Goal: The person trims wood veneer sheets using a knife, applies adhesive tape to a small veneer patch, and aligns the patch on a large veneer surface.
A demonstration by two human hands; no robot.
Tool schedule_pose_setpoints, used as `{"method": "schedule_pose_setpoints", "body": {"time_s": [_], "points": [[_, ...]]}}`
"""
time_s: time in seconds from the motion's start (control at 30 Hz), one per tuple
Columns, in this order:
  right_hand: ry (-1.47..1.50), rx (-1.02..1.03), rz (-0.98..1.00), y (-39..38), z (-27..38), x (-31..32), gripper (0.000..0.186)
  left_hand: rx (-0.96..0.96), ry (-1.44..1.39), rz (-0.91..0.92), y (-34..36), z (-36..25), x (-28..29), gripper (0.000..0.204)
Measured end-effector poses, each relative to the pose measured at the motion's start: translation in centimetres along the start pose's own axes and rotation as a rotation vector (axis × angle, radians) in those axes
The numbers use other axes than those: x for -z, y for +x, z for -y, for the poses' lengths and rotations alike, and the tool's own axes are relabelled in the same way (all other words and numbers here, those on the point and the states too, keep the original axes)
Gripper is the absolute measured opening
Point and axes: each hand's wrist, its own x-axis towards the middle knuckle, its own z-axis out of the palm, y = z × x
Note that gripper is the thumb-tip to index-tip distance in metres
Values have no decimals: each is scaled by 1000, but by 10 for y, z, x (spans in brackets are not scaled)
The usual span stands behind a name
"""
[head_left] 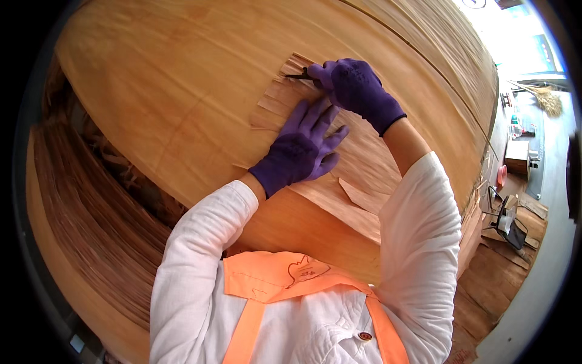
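Note:
Both my hands wear purple gloves. My left hand lies with its fingers spread on a reddish-brown wood veneer piece. That thin, wrinkled piece rests on a broad, paler veneer sheet and runs back toward me under my arms. Just beyond the left fingertips, my right hand is closed round a dark knife. Its blade points left, over the far end of the reddish piece, and the handle is mostly hidden in the glove. A loose veneer flap shows between my forearms.
Stacked dark veneer sheets lie at the left, beside a gap with torn scraps. At the right are a straw broom, a clear bottle, a pink cup and a black-framed object. More brown sheets lie below these.

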Motion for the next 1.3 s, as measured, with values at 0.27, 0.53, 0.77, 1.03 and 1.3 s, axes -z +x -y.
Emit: {"method": "schedule_pose_setpoints", "body": {"time_s": [0.27, 0.53, 0.77, 1.03, 1.3], "points": [[33, 22, 20, 4, -5, 0, 20, 13, 22, 32, 0, -1, -2, 48], [25, -152, 146, -27, -7, 8, 20, 27, 50, 49, 1, 0, -4, 50], [-43, -173, 178, -78, -37, 18, 11, 32, 38, 31, 4, -4, -4, 50], [-13, -196, 146, -85, -34, 10, 12, 8, 31, 31, 6, -7, 2, 50], [-16, -355, 201, -134, -40, 6, 17, -9, 97, 6, 6, -6, -3, 47]]}}
